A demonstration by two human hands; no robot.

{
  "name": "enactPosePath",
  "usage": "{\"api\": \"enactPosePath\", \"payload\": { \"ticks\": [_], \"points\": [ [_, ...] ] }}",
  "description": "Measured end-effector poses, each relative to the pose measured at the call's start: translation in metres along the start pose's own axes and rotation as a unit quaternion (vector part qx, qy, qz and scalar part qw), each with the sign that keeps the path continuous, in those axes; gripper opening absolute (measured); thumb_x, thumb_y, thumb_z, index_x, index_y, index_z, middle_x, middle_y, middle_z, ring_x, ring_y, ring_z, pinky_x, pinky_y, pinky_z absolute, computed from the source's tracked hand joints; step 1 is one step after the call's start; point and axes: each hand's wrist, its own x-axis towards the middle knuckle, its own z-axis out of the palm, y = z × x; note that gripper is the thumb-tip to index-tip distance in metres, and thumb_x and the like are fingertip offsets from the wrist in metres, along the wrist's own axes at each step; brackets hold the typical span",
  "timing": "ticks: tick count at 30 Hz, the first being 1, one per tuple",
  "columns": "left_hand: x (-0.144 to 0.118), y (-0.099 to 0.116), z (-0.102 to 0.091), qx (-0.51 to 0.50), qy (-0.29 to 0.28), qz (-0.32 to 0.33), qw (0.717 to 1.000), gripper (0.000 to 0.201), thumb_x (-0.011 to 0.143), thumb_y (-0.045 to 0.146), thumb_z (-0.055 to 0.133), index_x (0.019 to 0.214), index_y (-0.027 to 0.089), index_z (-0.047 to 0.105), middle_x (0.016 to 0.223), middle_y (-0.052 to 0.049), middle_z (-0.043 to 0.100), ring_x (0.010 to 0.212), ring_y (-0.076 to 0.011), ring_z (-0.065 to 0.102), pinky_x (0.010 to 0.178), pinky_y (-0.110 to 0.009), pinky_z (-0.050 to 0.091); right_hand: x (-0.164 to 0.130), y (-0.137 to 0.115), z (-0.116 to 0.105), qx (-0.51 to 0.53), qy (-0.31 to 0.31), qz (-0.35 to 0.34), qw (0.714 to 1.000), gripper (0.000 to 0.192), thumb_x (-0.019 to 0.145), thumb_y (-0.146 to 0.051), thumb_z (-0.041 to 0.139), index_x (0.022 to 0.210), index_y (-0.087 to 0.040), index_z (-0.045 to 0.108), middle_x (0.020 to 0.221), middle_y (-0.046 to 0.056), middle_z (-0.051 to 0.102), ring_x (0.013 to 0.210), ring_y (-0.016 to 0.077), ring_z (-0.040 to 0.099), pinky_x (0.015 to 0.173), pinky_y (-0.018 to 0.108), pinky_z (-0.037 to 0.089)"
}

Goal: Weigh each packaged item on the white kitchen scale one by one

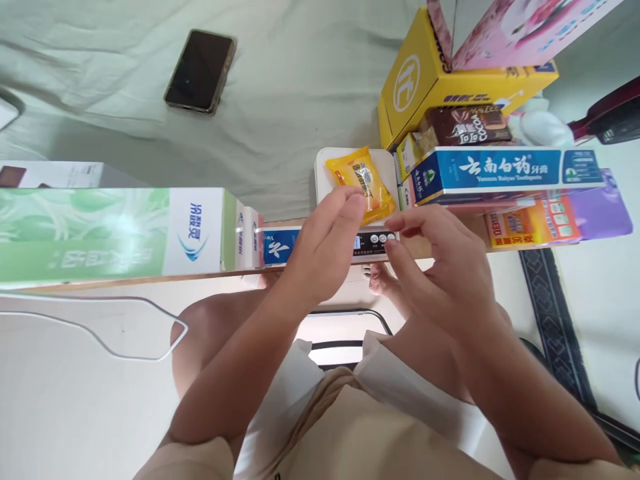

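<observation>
A small white kitchen scale [327,165] stands at the near edge of the bed, with a yellow snack packet [364,181] lying on its platform. My left hand [320,250] hovers over the scale's front, fingers apart, fingertips close to the packet's near edge. My right hand [440,267] is beside it, fingers loosely spread, with a fingertip at the scale's row of buttons [383,239]. Neither hand holds anything.
A long green and white toothpaste box [115,233] lies at the left edge. A blue toothpaste box [500,170], a brown cocoa packet [470,127], a yellow carton [430,73] and an orange box [545,223] crowd the right. A dark phone [200,70] rests on the sheet. A white cable [125,333] trails below.
</observation>
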Motion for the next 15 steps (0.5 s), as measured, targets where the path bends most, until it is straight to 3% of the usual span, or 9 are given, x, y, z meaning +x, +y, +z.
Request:
{"api": "enactPosePath", "payload": {
  "ticks": [3, 6, 10, 15],
  "points": [
    [-0.003, -0.005, -0.005, -0.056, 0.017, -0.012, 0.998, 0.043, 0.105, 0.058, 0.043, 0.121, 0.025, 0.067, 0.139, -0.005, 0.066, 0.136, -0.0231, 0.057, 0.118, -0.037, 0.043, 0.018, -0.008, -0.001, -0.105, -0.037, -0.027, 0.993, 0.016, 0.095, -0.025, 0.059, 0.108, -0.02, 0.068, 0.1, 0.008, 0.073, 0.088, 0.0195, 0.069, 0.074, 0.034, 0.054],
    [-0.006, -0.006, -0.013, -0.078, 0.013, -0.019, 0.997, 0.045, 0.104, 0.06, 0.043, 0.118, 0.025, 0.067, 0.136, -0.007, 0.066, 0.133, -0.0244, 0.058, 0.116, -0.039, 0.045, 0.039, -0.008, 0.005, -0.179, -0.093, -0.02, 0.979, 0.025, 0.092, -0.027, 0.064, 0.117, -0.022, 0.068, 0.106, 0.01, 0.071, 0.088, 0.0219, 0.067, 0.069, 0.034, 0.049],
    [-0.009, 0.002, -0.02, -0.09, 0.011, -0.03, 0.995, 0.042, 0.105, 0.057, 0.041, 0.116, 0.025, 0.065, 0.132, -0.007, 0.065, 0.13, -0.0232, 0.058, 0.114, -0.038, 0.043, 0.07, -0.01, 0.016, -0.255, -0.138, 0.014, 0.957, 0.023, 0.091, -0.03, 0.066, 0.112, -0.02, 0.062, 0.101, 0.012, 0.067, 0.086, 0.0227, 0.063, 0.072, 0.034, 0.047],
    [-0.015, 0.016, -0.024, -0.035, -0.031, -0.058, 0.997, 0.042, 0.106, 0.057, 0.036, 0.113, 0.027, 0.065, 0.127, -0.005, 0.066, 0.127, -0.0223, 0.058, 0.112, -0.04, 0.043, 0.1, -0.024, 0.029, -0.358, -0.274, 0.087, 0.888, 0.029, 0.087, -0.025, 0.066, 0.112, -0.014, 0.056, 0.09, 0.014, 0.068, 0.083, 0.0274, 0.065, 0.075, 0.037, 0.048]
  ]
}}
